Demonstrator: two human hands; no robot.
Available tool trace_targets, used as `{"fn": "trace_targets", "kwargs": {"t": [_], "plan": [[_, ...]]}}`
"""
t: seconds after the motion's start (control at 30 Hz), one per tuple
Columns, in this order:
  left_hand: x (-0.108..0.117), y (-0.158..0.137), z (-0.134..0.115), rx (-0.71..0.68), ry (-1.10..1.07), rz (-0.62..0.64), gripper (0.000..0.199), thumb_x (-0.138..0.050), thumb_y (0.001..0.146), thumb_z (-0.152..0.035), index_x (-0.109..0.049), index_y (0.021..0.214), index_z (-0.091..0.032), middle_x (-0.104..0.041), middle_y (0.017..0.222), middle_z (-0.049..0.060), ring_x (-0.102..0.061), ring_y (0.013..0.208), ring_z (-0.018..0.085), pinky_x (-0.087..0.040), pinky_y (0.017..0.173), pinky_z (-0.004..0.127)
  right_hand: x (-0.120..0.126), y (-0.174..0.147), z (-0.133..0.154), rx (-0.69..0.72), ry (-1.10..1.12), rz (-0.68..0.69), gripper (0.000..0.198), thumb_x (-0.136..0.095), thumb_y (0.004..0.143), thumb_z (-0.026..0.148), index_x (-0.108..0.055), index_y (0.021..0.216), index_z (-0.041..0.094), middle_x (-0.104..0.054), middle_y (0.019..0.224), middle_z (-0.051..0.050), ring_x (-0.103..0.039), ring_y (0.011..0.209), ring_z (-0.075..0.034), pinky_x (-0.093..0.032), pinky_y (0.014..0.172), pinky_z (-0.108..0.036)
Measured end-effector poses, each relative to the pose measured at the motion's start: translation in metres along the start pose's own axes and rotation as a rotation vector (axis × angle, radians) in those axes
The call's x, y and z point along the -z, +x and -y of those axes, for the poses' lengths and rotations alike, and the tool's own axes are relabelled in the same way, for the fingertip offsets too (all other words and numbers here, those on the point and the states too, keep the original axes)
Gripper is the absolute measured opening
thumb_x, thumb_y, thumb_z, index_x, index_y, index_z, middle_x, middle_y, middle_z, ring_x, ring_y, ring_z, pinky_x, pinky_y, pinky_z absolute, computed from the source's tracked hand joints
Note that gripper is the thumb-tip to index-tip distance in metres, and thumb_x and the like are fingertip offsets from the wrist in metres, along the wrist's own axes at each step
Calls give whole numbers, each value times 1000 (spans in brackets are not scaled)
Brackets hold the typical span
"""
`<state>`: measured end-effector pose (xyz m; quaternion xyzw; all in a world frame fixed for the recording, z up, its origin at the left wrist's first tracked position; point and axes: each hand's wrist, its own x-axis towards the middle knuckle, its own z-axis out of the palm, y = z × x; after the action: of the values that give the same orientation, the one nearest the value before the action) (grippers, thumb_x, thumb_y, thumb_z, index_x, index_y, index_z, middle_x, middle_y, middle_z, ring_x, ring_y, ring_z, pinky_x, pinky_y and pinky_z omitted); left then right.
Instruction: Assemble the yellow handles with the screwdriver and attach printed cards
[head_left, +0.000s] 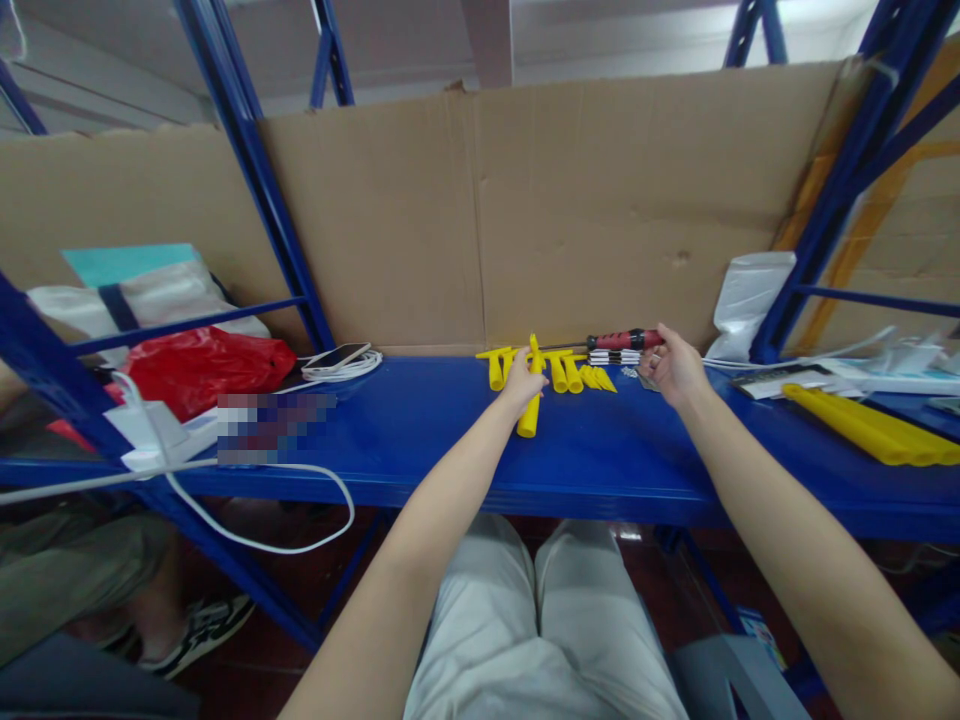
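My left hand [521,382] is closed around a yellow plastic tube-shaped piece [529,418], which stands roughly upright at the blue shelf. The fingers of my right hand [673,368] grip the red and black handle of a screwdriver [621,341]. Its shaft points left, toward the yellow piece; whether the tip touches it I cannot tell. Behind my left hand lie several similar yellow T-shaped pieces [559,376]. Small pointed yellow pieces [598,379] rest to their right. Under the screwdriver handle are small black-and-white items [613,357] and tiny light-coloured bits [629,372].
A cardboard sheet [585,200] backs the blue shelf [420,440]. Long yellow pieces [870,425] and a white plastic bag [750,300] are on the right. Leftward sit a red bag [202,370], a phone [339,356] and white cables [349,372]. Another person's leg [161,590] shows lower left.
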<state>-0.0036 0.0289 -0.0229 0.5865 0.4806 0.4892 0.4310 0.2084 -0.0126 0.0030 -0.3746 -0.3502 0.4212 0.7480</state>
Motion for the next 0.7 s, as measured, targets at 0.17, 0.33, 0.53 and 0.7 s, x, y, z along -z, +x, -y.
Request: {"fn": "trace_targets", "kwargs": {"t": [0.17,0.33,0.53,0.7], "plan": [[0,-2,-3,3,-12,-18,76,-54,69,8,-41,136,-23,-61,116,9,-60,68,9,-41,44,13,-1,-2,0,37,-40,35,26,-65,80,43,-53,74,21,-43,43,7,-40,34,-7,-32,32,-17],[-1,-3,-2,-9,-23,-30,76,-58,68,6,-42,136,-24,-61,116,9,-60,68,9,-41,43,13,0,0,-1,18,-42,41,28,-62,82,46,-58,75,19,-41,38,6,-38,32,-7,-32,32,-16],[0,-4,-4,11,-15,-47,74,-60,69,5,-44,135,-25,-62,113,8,-60,67,9,-41,44,13,-1,-4,3,12,-9,108,26,-59,86,45,-59,79,20,-51,45,4,-46,37,-7,-37,35,-16],[0,-6,-6,18,-22,-45,78,-55,68,9,-41,137,-25,-61,116,9,-60,66,9,-40,43,13,-5,-8,5,12,12,126,22,-58,88,35,-53,73,19,-61,59,3,-53,43,-7,-44,41,-17]]}}
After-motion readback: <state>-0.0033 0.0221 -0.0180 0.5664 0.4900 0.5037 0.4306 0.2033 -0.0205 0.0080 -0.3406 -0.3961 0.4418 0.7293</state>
